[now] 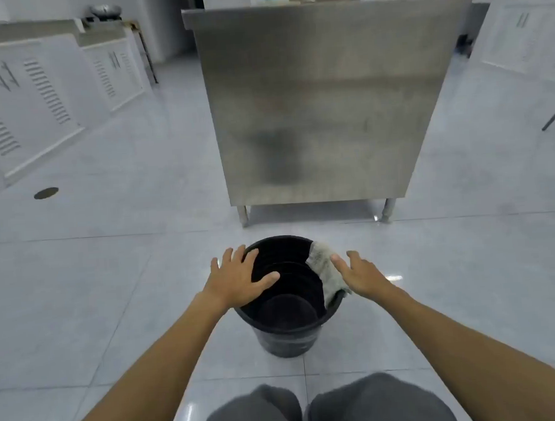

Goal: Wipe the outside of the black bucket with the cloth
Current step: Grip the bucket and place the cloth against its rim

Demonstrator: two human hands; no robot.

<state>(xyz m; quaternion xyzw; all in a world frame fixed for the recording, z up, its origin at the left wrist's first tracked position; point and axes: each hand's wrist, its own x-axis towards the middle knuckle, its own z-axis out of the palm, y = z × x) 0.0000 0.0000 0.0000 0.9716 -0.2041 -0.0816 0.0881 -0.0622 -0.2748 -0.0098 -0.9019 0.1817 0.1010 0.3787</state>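
- The black bucket stands upright on the tiled floor, just in front of the person's knees and near the front legs of a steel cabinet. It looks empty inside.
- The cloth is draped over the bucket's right rim, part hanging inside and part over the outer edge. No hand grips it.
- The left hand is spread flat, palm down, over the left rim, thumb reaching across the opening. It holds nothing.
- The right hand is also spread, fingers extended, its fingertips touching or just at the cloth's outer edge; I cannot tell which. It pinches nothing yet.
- Risk: a loose brush of the right hand could nudge the cloth off the rim, so it drops into the bucket or onto the floor.
- Risk: the bucket looks light and the floor is glossy, so sideways wiping pressure could make it slide or tip toward the cabinet unless the left hand bears down firmly.
- Risk: the left palm sits half over the opening, not clamped on the rim; pressing there may tilt the bucket toward that side.
- Risk: from this viewpoint the far wall of the bucket is hidden, so that part could easily be missed when wiping.
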